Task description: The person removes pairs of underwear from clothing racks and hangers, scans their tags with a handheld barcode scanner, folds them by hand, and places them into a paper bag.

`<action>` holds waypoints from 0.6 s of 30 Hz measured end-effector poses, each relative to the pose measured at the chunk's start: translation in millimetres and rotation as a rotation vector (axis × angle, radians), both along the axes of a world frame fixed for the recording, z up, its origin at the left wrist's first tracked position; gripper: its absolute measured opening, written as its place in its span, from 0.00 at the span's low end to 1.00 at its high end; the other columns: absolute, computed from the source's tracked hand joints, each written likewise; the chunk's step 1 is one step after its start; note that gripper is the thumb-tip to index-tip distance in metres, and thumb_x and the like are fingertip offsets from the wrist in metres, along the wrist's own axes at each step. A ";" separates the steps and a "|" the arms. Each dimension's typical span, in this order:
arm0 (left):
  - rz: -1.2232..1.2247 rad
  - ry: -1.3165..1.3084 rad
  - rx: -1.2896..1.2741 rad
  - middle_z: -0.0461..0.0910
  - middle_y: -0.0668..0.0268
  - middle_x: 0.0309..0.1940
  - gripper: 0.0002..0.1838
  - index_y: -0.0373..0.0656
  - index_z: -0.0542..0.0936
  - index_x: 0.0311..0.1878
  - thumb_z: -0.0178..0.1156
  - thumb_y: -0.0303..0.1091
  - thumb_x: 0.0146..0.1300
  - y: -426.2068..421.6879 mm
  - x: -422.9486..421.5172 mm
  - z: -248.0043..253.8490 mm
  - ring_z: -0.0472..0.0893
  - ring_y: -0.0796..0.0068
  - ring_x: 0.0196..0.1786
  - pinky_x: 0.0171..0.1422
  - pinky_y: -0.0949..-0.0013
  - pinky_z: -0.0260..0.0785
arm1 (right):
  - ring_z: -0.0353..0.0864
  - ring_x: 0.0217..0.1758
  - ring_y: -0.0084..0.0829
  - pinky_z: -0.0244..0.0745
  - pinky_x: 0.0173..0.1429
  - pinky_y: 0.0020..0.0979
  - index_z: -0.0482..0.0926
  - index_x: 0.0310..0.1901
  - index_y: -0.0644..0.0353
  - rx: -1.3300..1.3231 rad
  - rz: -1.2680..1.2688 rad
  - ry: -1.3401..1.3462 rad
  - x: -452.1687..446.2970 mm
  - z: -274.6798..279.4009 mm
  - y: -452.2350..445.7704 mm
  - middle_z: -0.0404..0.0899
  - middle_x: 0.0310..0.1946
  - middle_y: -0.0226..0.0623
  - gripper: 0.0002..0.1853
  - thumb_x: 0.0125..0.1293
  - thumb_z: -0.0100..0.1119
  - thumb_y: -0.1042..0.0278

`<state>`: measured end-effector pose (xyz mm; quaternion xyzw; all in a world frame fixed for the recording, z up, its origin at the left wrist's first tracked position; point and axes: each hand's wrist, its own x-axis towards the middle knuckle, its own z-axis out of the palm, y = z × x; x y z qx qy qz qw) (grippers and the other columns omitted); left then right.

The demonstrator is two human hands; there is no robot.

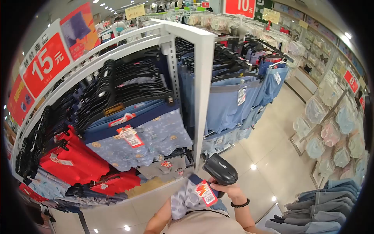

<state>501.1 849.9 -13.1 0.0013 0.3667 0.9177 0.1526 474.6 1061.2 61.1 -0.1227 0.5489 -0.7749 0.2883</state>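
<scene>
A black handheld scanner is gripped by my right hand, whose wrist has a dark beaded bracelet. Just left of it is a patterned light-grey garment with a navy waistband and a red-and-white price tag, close against my right hand's fingers. My left forearm reaches behind this garment, and the garment hides the left hand. On the rack ahead hang blue patterned boxer shorts with a barcode tag, on black hangers.
White rack frame stands upright ahead. Red shorts hang left, blue shorts beyond the post. A stand of pastel underwear is at right, folded-looking grey and blue garments at lower right. Tiled floor lies between.
</scene>
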 end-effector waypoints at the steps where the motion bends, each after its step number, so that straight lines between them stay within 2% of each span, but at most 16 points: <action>1: -0.048 0.017 -0.035 0.74 0.56 0.50 0.22 0.41 0.71 0.52 0.46 0.49 0.65 10.9 -6.1 0.9 0.76 0.68 0.47 0.52 0.61 0.70 | 0.76 0.39 0.22 0.72 0.46 0.26 0.76 0.44 0.62 0.022 -0.005 -0.030 -7.5 -2.3 11.8 0.79 0.36 0.32 0.18 0.50 0.68 0.79; 3: -0.127 0.062 -0.110 0.74 0.57 0.51 0.21 0.41 0.71 0.53 0.46 0.48 0.65 33.7 -16.5 4.4 0.75 0.68 0.48 0.54 0.61 0.68 | 0.77 0.39 0.23 0.72 0.44 0.27 0.77 0.41 0.63 0.063 -0.002 -0.099 -15.2 2.6 32.4 0.79 0.35 0.34 0.16 0.49 0.67 0.82; 7: -0.259 0.187 -0.282 0.72 0.59 0.54 0.21 0.42 0.70 0.54 0.48 0.46 0.64 81.6 -39.5 7.8 0.74 0.69 0.51 0.58 0.62 0.65 | 0.77 0.37 0.22 0.71 0.43 0.25 0.78 0.37 0.63 -0.012 -0.185 -0.117 -27.5 4.8 63.4 0.79 0.33 0.32 0.11 0.50 0.66 0.79; 11: -0.365 0.353 -0.451 0.71 0.61 0.56 0.21 0.43 0.70 0.55 0.49 0.44 0.63 128.9 -67.7 15.4 0.73 0.70 0.53 0.62 0.62 0.63 | 0.77 0.35 0.21 0.71 0.41 0.24 0.78 0.37 0.64 0.217 -0.582 0.098 -32.3 -5.2 96.1 0.80 0.32 0.31 0.10 0.52 0.64 0.80; 14: -0.405 0.529 -0.595 0.70 0.63 0.58 0.21 0.43 0.70 0.56 0.50 0.43 0.63 161.5 -85.3 15.5 0.72 0.71 0.55 0.65 0.63 0.61 | 0.77 0.31 0.20 0.71 0.37 0.22 0.78 0.37 0.64 0.411 -0.788 0.273 -27.6 -6.6 132.0 0.79 0.29 0.31 0.09 0.53 0.64 0.79; 16: -0.402 0.687 -0.709 0.69 0.64 0.59 0.21 0.44 0.70 0.57 0.51 0.42 0.62 179.4 -100.7 8.4 0.72 0.71 0.56 0.67 0.63 0.59 | 0.77 0.28 0.20 0.72 0.32 0.24 0.77 0.38 0.66 0.426 -0.765 0.180 -16.4 -5.2 155.5 0.79 0.26 0.31 0.11 0.52 0.65 0.77; 17: -0.384 0.805 -0.847 0.69 0.65 0.59 0.21 0.44 0.70 0.57 0.51 0.42 0.62 188.1 -106.9 8.2 0.72 0.71 0.56 0.68 0.63 0.58 | 0.77 0.26 0.19 0.73 0.30 0.25 0.77 0.39 0.66 0.431 -0.755 0.135 -12.1 -5.2 164.9 0.79 0.25 0.32 0.13 0.51 0.66 0.77; 18: -0.364 0.912 -0.960 0.68 0.65 0.60 0.22 0.44 0.70 0.57 0.52 0.41 0.62 195.0 -114.8 9.9 0.71 0.72 0.57 0.69 0.63 0.58 | 0.77 0.26 0.20 0.73 0.29 0.25 0.76 0.40 0.66 0.354 -0.649 0.083 -9.4 -5.2 172.2 0.79 0.25 0.32 0.15 0.50 0.66 0.77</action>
